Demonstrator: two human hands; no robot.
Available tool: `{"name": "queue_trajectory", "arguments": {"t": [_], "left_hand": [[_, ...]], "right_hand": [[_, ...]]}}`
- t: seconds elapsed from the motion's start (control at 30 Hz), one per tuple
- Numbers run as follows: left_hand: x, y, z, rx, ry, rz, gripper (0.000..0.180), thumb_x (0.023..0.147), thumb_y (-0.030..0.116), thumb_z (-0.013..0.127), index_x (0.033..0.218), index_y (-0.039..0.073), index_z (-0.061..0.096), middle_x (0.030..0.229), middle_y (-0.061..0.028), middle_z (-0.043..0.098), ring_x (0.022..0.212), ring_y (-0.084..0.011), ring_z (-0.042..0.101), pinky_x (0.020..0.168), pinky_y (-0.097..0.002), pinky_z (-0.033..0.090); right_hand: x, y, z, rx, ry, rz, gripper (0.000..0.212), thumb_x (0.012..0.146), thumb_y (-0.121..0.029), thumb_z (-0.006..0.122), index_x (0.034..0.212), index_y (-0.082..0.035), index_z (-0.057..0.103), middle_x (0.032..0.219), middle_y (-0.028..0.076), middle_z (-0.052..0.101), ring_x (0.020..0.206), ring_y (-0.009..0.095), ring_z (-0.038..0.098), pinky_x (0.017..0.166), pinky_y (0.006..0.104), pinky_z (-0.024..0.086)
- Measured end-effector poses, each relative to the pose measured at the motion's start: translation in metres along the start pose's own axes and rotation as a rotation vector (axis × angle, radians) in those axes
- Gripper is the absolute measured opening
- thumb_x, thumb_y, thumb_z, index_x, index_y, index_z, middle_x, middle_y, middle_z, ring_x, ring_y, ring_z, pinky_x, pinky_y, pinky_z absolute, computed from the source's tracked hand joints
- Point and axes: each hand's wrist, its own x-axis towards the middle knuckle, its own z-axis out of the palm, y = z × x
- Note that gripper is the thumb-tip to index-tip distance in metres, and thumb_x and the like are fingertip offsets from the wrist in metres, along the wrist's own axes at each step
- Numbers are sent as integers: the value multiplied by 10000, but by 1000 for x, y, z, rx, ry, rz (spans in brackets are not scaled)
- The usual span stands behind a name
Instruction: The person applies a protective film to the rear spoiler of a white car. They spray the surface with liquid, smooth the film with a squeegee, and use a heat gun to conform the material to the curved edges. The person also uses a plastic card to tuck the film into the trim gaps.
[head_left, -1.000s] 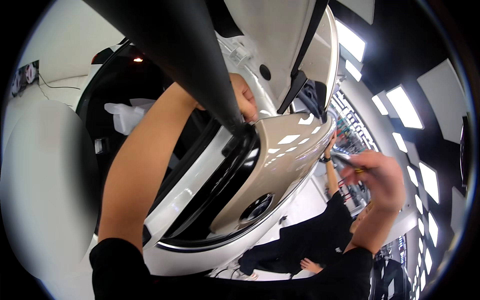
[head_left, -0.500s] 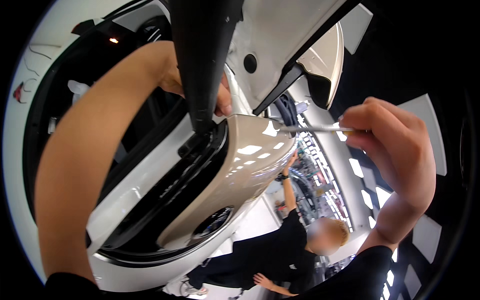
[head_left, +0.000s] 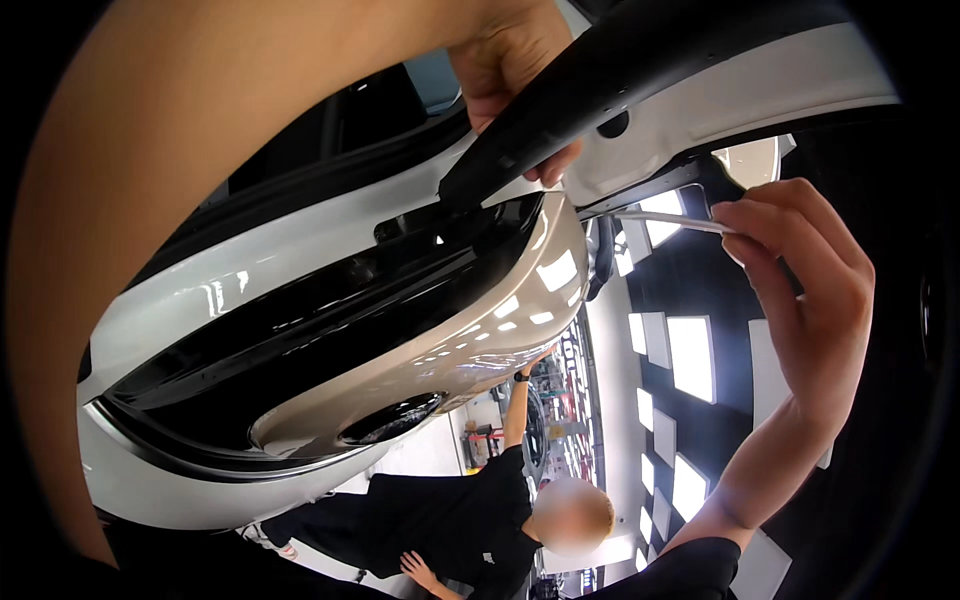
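Observation:
My right hand point(head_left: 795, 265) pinches a thin, flat pale stick point(head_left: 675, 219) between thumb and fingers. The far end of this stick lies at the upper edge of a glossy beige car panel point(head_left: 520, 290); whether it touches is hard to tell. My left hand point(head_left: 515, 60) reaches behind a thick black bar point(head_left: 570, 105), which hides part of it. Its curled fingertips show below the bar, at the white bodywork beside the beige panel's upper corner. What these fingers grip, if anything, is hidden. Glossy black trim point(head_left: 330, 285) borders the beige panel.
A person in black point(head_left: 430, 520) stands below the panel in the picture, one arm raised to its edge. A white inner panel point(head_left: 660, 130) with a round black plug spans the upper right. Square ceiling lights point(head_left: 692, 358) glow behind my right hand. A dark oval recess point(head_left: 395, 418) marks the beige panel.
My view has turned, so the black bar now slants to the right. My left hand appears higher in the picture. The stick's tip sits closer to the beige panel's upper corner.

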Motion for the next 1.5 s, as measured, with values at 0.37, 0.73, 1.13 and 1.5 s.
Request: {"name": "queue_trajectory", "arguments": {"t": [0.37,0.73,1.13,1.5], "left_hand": [[3,-2,14,115,340,92,146,906,149,745,961,15,725,859,-56,725,714,-88,705,606,-182,590],[16,-4,8,102,296,169,151,902,149,749,972,18,725,876,-57,725,733,-91,704,618,-186,589],[21,-4,4,81,265,205,158,897,149,754,985,20,725,894,-58,725,753,-94,702,630,-190,588],[25,0,5,76,251,234,166,893,148,759,996,23,726,911,-59,725,771,-97,701,642,-194,588]], "right_hand": [[18,14,23,-42,-49,-70,154,816,97,704,950,26,729,904,99,666,801,175,664,664,243,507],[12,21,32,-56,-19,-91,188,765,115,728,929,25,748,881,115,670,786,187,656,629,259,489],[13,28,31,-81,-50,-136,199,795,121,719,962,19,756,912,111,677,767,161,654,604,224,474],[10,29,24,-84,-77,-135,212,806,115,712,988,17,757,918,116,669,784,166,657,614,226,478]]}}
